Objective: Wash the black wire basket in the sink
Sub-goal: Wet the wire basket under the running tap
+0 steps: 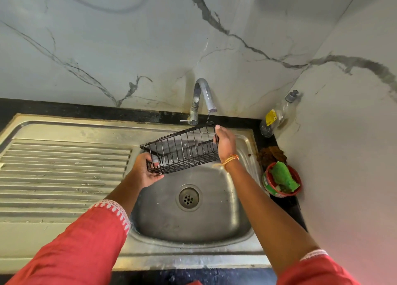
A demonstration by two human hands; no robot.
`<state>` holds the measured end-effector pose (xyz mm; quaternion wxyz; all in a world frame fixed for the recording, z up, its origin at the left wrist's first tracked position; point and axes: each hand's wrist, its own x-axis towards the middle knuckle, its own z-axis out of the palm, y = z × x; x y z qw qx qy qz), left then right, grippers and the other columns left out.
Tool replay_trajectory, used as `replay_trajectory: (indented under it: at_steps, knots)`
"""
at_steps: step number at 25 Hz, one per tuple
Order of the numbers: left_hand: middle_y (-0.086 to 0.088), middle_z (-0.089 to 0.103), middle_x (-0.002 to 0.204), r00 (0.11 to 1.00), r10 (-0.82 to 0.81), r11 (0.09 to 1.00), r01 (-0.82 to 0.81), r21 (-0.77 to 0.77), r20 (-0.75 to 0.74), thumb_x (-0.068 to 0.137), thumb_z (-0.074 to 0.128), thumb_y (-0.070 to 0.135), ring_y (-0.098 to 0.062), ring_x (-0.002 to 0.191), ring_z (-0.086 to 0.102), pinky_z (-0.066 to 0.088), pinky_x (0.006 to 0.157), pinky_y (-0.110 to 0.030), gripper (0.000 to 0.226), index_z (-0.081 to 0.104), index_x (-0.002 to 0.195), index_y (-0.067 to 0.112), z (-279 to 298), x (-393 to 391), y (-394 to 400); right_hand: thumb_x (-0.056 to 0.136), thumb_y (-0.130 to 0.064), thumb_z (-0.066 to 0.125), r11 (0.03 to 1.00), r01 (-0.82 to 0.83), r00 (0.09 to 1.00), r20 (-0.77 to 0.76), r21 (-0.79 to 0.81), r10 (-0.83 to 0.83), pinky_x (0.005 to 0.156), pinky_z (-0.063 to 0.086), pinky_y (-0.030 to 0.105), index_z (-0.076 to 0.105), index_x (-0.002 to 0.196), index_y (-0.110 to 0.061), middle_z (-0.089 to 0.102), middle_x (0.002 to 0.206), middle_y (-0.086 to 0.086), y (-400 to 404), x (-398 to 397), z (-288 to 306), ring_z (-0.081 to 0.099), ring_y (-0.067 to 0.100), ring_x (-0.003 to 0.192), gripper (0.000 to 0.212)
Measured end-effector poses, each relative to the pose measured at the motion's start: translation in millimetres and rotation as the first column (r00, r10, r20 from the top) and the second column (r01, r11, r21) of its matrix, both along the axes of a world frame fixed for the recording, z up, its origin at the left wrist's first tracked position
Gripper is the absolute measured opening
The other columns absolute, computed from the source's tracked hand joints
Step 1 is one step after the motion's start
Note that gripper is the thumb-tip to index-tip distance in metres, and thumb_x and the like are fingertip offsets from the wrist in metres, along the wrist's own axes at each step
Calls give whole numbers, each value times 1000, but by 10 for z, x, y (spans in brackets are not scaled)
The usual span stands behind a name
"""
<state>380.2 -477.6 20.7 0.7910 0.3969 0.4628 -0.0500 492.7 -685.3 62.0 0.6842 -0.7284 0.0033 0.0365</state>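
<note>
The black wire basket [182,150] hangs tilted above the steel sink bowl [214,220], its right end higher and just under the tap spout [204,93]. A thin stream of water falls from the spout onto that raised end. My left hand [145,170] grips the basket's lower left end from beneath. My right hand [225,144] holds the upper right end, fingers curled over the rim.
A ribbed drainboard [62,173] lies left of the bowl, with the drain [188,197] at the bowl's middle. At the right corner stand a clear soap dispenser bottle [277,115] and a red tub holding a green scrubber [282,178]. Marble walls close in behind and right.
</note>
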Motion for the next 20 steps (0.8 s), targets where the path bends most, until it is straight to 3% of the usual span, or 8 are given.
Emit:
replay_trajectory:
  at_steps: [3, 6, 10, 13, 15, 17, 18, 20]
  knots:
    - [-19, 59, 98, 999, 19, 1000, -19, 0, -38, 82, 40, 15, -36, 103, 57, 35, 110, -53, 25, 51, 99, 1, -73, -12, -25, 97, -15, 53, 1000, -22, 1000, -13, -21, 22, 76, 45, 11, 60, 122, -3, 57, 97, 4, -21, -22, 34, 53, 6, 82, 29]
    - [-19, 58, 100, 999, 27, 1000, -26, 5, -33, 82, 44, 19, -35, 113, 53, 36, 110, -51, 29, 53, 102, 1, -61, 2, -68, 96, -10, 54, 1000, -8, 1000, -2, -8, 8, 68, 46, 5, 54, 130, -1, 56, 94, 1, -70, -5, 21, 53, 6, 83, 36]
    - [-8, 60, 75, 996, -80, 987, 76, 141, 26, 88, 47, 29, -25, 73, 50, 34, 110, -44, 23, 56, 80, 9, 99, 75, -128, 91, -16, 63, 994, 88, 994, -72, 64, -83, 63, 42, 15, 60, 121, 1, 53, 74, -7, -176, 105, -72, 49, 5, 68, 35]
    - [-11, 64, 99, 990, -117, 942, 85, 325, 81, 87, 55, 42, -26, 90, 58, 44, 89, -37, 35, 61, 103, 11, 208, 153, -185, 91, -22, 63, 988, 150, 985, -90, 26, -147, 61, 39, 21, 64, 82, -12, 51, 66, -8, -254, 132, -118, 46, 7, 62, 13]
    - [-14, 68, 95, 991, -107, 875, 54, 482, 84, 75, 63, 56, -31, 91, 64, 52, 81, -38, 51, 65, 95, 9, 276, 241, -234, 96, -30, 55, 978, 175, 980, -80, -111, -184, 65, 41, 28, 58, 76, -16, 55, 71, -2, -236, 141, -122, 50, 14, 68, 24]
    - [-10, 68, 83, 997, -71, 805, 40, 591, 29, 69, 66, 63, -28, 83, 66, 56, 80, -39, 55, 63, 81, 9, 403, 347, -291, 99, -40, 42, 877, 179, 970, -70, -445, -234, 81, 45, 38, 61, 104, -4, 62, 102, 15, -207, 175, -149, 58, 30, 96, 41]
    - [-7, 66, 81, 999, -48, 784, 42, 620, -7, 71, 67, 62, -22, 76, 62, 55, 74, -35, 56, 63, 85, 8, 461, 396, -313, 100, -44, 37, 782, 157, 966, -72, -603, -250, 91, 43, 42, 54, 123, -2, 56, 120, 23, -189, 190, -142, 53, 37, 112, 51]
    - [-5, 64, 92, 999, -21, 777, 45, 628, -46, 73, 65, 64, -13, 75, 56, 48, 63, -30, 71, 61, 109, 3, 528, 467, -326, 98, -53, 32, 640, 93, 973, -67, -763, -221, 105, 34, 49, 32, 145, -5, 38, 144, 27, -142, 204, -80, 37, 41, 132, 67]
